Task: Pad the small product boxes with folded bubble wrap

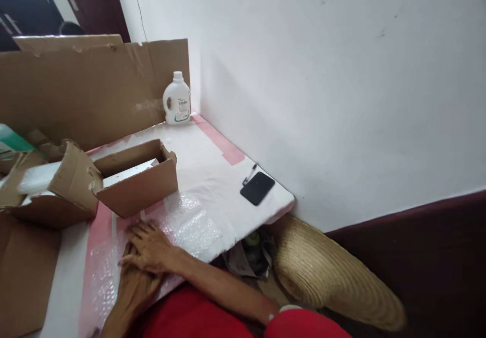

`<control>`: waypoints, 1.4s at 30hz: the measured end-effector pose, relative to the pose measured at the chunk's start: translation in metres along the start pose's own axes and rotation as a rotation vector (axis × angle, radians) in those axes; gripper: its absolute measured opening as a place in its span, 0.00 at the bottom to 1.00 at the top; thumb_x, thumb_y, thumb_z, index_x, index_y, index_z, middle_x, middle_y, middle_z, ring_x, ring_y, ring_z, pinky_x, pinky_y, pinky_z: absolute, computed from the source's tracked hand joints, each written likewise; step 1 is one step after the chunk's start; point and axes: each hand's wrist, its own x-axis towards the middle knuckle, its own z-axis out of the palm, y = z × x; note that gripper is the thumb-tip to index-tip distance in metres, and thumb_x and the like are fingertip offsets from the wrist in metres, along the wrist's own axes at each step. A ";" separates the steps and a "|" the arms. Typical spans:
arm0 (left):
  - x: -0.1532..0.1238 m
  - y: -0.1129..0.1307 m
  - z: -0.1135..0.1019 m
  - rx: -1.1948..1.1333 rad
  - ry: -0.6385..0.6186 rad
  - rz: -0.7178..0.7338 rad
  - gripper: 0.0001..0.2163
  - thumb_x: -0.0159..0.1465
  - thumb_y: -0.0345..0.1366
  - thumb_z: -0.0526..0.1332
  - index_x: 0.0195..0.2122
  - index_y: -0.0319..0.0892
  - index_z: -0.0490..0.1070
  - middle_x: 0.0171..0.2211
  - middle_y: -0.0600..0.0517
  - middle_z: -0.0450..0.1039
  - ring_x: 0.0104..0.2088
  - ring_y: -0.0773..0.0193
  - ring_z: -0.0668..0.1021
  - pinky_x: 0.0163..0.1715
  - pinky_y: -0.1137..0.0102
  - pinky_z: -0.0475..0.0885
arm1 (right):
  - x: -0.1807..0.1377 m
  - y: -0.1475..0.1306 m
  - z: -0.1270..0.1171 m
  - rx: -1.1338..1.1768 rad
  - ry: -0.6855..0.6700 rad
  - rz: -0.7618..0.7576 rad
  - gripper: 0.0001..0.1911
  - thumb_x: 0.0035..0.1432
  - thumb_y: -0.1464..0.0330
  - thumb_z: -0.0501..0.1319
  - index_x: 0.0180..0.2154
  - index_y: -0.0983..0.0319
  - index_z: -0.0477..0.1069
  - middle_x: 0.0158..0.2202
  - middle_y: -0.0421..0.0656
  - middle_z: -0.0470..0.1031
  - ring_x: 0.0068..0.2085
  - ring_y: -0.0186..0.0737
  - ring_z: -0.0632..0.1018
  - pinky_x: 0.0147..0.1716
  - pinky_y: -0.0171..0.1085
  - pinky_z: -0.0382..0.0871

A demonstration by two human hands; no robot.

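A clear sheet of bubble wrap [195, 224] lies spread on the table in front of me. My right hand [150, 247] rests on it with the fingers stretched out, overlapping my left hand [135, 282]. Flat against the sheet, my left hand is partly covered by the right, and only some of its fingertips show. Neither hand appears to grip anything. Just beyond my fingers stands an open cardboard box [142, 186] with a flat white item [129, 172] inside.
Another cut cardboard box [78, 186] on the left contains bubble-wrapped material [38, 178]. A white jug [177, 102] stands by the cardboard screen [87, 89]. A black phone [257, 188] and a pen [250, 172] lie near the wall. Below the table edge is a straw hat [326, 272].
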 end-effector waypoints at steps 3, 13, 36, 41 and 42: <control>-0.015 -0.003 0.001 0.056 0.039 0.053 0.33 0.63 0.52 0.62 0.65 0.39 0.64 0.66 0.36 0.64 0.69 0.40 0.62 0.67 0.42 0.53 | -0.011 0.024 -0.012 -0.065 0.013 0.107 0.37 0.67 0.46 0.56 0.65 0.66 0.63 0.69 0.52 0.63 0.69 0.53 0.62 0.68 0.51 0.55; -0.027 -0.035 -0.023 0.146 0.020 -0.384 0.38 0.69 0.56 0.45 0.70 0.29 0.54 0.70 0.30 0.56 0.71 0.39 0.58 0.67 0.44 0.52 | -0.060 0.086 -0.059 -0.157 -0.038 0.388 0.40 0.69 0.44 0.51 0.72 0.61 0.52 0.75 0.51 0.44 0.75 0.55 0.47 0.71 0.57 0.44; -0.127 -0.048 -0.048 0.242 0.001 0.060 0.40 0.61 0.39 0.58 0.74 0.48 0.45 0.70 0.42 0.60 0.66 0.47 0.69 0.62 0.59 0.63 | -0.178 0.092 -0.118 -0.171 -0.340 0.016 0.54 0.59 0.42 0.61 0.73 0.63 0.45 0.75 0.56 0.41 0.75 0.58 0.44 0.71 0.58 0.38; -0.133 -0.061 -0.060 0.213 -0.001 0.163 0.44 0.54 0.23 0.52 0.74 0.51 0.45 0.64 0.47 0.70 0.62 0.55 0.74 0.56 0.66 0.70 | -0.186 0.100 -0.125 -0.186 -0.437 -0.035 0.49 0.60 0.56 0.64 0.74 0.64 0.43 0.75 0.52 0.43 0.75 0.53 0.45 0.72 0.54 0.37; -0.135 -0.062 -0.061 0.183 0.001 0.167 0.44 0.54 0.23 0.52 0.74 0.51 0.46 0.63 0.47 0.70 0.62 0.55 0.73 0.57 0.66 0.70 | -0.186 0.102 -0.127 -0.176 -0.443 -0.033 0.47 0.61 0.59 0.64 0.73 0.64 0.45 0.75 0.51 0.45 0.75 0.51 0.46 0.72 0.52 0.38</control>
